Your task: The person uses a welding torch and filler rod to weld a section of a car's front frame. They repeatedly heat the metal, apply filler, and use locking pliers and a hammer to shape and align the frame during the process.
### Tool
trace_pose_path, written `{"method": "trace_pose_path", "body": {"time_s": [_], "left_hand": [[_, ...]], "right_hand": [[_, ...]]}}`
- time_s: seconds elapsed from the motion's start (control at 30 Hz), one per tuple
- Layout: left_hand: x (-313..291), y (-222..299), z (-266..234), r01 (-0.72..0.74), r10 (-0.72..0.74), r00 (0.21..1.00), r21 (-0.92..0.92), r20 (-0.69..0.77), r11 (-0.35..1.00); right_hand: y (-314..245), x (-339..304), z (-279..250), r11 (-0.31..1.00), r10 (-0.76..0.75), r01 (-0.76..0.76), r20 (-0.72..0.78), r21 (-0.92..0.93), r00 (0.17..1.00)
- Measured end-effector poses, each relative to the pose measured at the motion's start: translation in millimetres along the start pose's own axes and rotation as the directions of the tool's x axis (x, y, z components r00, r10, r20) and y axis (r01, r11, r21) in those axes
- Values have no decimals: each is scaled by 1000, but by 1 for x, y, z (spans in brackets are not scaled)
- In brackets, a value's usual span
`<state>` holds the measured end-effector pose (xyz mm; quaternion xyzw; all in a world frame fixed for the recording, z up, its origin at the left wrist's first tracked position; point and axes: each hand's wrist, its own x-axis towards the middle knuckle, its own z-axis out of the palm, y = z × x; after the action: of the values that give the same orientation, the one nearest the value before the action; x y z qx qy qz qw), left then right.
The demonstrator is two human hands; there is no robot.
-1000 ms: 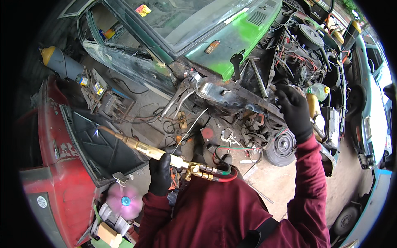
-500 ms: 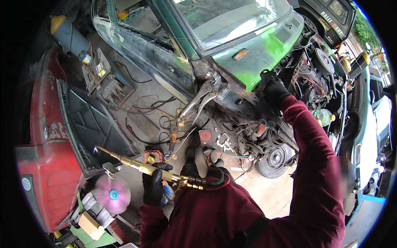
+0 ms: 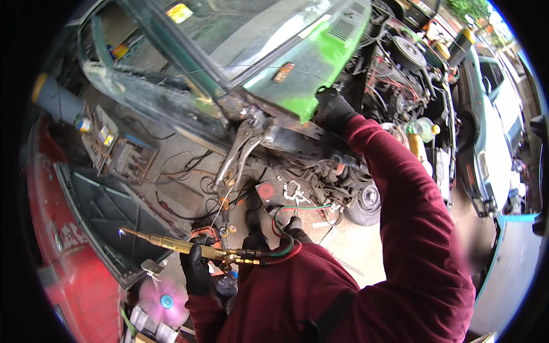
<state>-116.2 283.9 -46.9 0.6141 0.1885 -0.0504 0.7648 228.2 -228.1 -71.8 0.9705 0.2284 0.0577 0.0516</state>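
My left hand (image 3: 197, 267), in a black glove, is closed around a brass gas torch (image 3: 183, 246). The torch points left with a small bright flame at its tip, and red and green hoses (image 3: 289, 240) run from its rear end. A thin metal rod (image 3: 220, 208) slants up from beside this hand. My right hand (image 3: 337, 111), also gloved, is reached out to the edge of the green car panel (image 3: 311, 80), fingers curled; what they grip is hidden. A thin wire crosses the panel close to it. Locking pliers (image 3: 246, 140) are clamped on the rusty panel joint.
The engine bay (image 3: 394, 80) lies open at upper right, with a plastic bottle (image 3: 422, 129) on its edge. A pink fan (image 3: 166, 301) stands lower left near a loose dark door panel (image 3: 108, 211) and a red car (image 3: 74, 274). Cables and tools litter the floor.
The view has swung, so the car sits further left and higher. The torch stays in my left hand, and its angle is flatter. My right hand remains at the green panel's edge.
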Motion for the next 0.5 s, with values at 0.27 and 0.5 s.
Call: {"method": "trace_pose_path", "body": {"time_s": [0.27, 0.5], "left_hand": [[32, 0, -3, -73, 63, 990, 75, 128, 994], [56, -44, -43, -144, 105, 979, 232, 173, 962]], "right_hand": [[6, -28, -86, 997, 80, -77, 223, -20, 972], [9, -37, -39, 912, 408, -395, -170, 109, 897]]}}
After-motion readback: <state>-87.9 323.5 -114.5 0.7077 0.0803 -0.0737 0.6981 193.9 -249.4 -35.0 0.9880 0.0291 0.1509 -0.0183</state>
